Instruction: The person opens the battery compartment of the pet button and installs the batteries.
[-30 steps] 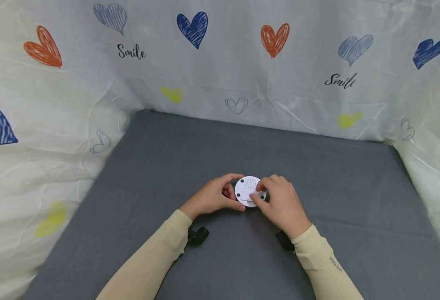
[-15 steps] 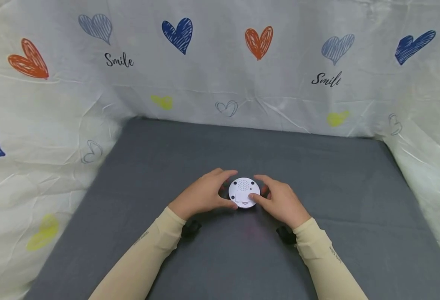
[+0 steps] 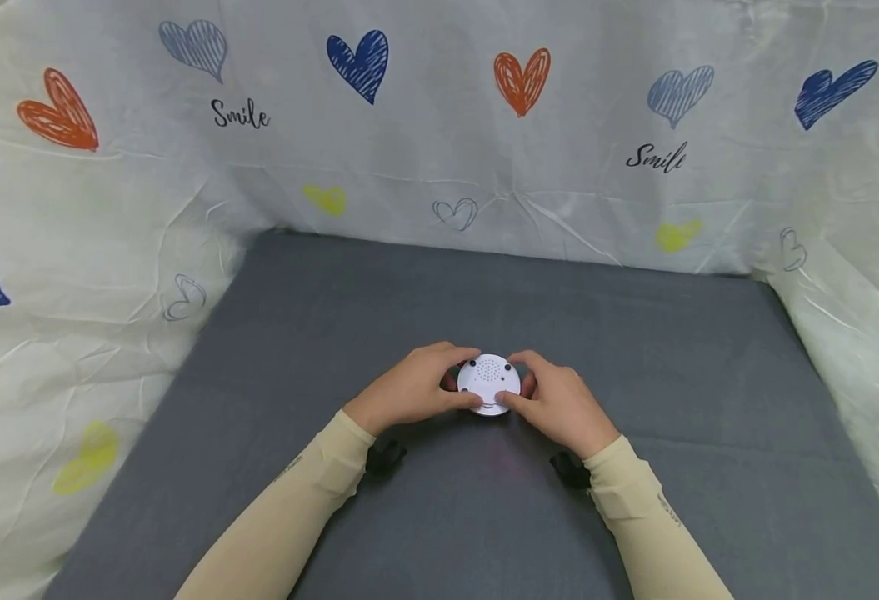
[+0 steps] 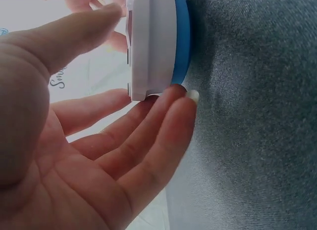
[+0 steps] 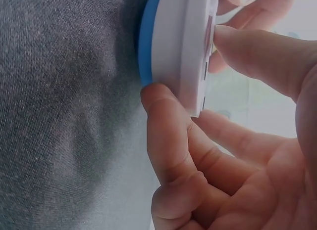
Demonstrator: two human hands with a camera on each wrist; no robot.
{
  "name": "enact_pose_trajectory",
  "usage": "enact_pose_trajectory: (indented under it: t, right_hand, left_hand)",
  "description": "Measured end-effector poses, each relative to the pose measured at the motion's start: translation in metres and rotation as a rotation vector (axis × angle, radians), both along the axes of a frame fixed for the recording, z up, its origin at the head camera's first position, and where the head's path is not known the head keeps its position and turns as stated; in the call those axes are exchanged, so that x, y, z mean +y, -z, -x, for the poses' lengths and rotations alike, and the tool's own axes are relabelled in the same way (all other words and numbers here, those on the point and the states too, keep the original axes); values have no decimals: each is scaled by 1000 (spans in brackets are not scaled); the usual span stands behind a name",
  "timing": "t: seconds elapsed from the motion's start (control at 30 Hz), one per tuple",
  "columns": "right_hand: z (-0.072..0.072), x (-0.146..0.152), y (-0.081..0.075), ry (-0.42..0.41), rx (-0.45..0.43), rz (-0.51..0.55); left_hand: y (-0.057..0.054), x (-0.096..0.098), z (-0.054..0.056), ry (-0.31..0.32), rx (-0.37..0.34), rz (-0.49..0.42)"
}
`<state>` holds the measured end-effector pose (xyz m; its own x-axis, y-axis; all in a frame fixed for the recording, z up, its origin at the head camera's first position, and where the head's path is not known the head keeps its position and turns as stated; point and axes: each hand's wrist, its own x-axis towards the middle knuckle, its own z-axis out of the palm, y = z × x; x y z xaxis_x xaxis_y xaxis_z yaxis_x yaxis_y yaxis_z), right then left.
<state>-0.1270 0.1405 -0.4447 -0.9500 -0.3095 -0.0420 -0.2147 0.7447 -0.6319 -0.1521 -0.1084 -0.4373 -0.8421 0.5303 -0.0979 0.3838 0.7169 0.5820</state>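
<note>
A round white device (image 3: 488, 377) lies low over the grey cloth, its back face up. That face has a patch of small holes, dark round feet and a panel seam near the front edge. My left hand (image 3: 412, 387) holds its left side, thumb on the face by the front edge and fingers at the rim. From the right, my right hand (image 3: 562, 404) grips it, with the thumb on the panel's right end and fingers along the side. A blue layer (image 4: 183, 42) shows on the device's underside in both wrist views. The panel is partly covered by the thumbs.
Grey cloth (image 3: 379, 308) covers the table. White sheeting (image 3: 424, 158) printed with hearts and "Smile" rises behind and at both sides. Dark wrist-worn gear (image 3: 387, 458) sits under the left wrist, and similar dark gear (image 3: 570, 471) under the right.
My right hand has shifted from pinching over the back face to holding the device's right side. My left fingers and thumb loosened, then closed on the left side again.
</note>
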Motion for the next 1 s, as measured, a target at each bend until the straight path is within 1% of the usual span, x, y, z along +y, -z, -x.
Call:
enact_pose_trajectory:
  t: [0.23,0.43,0.6,0.77,1.0]
  right_hand:
    - [-2,-2,1,-8,-8,13]
    - [-2,-3,1,-5,-15,7]
    - [-2,-4,0,1,-25,15]
    - [-1,-5,1,2,-9,18]
    - [-1,-5,2,-1,-5,22]
  left_hand:
    - [1,0,0,11,4,25]
    - [1,0,-1,6,-9,10]
    - [0,1,-2,-19,-27,-4]
    - [-2,3,-2,-52,-39,-19]
    - [-5,6,-3,-96,-86,-46]
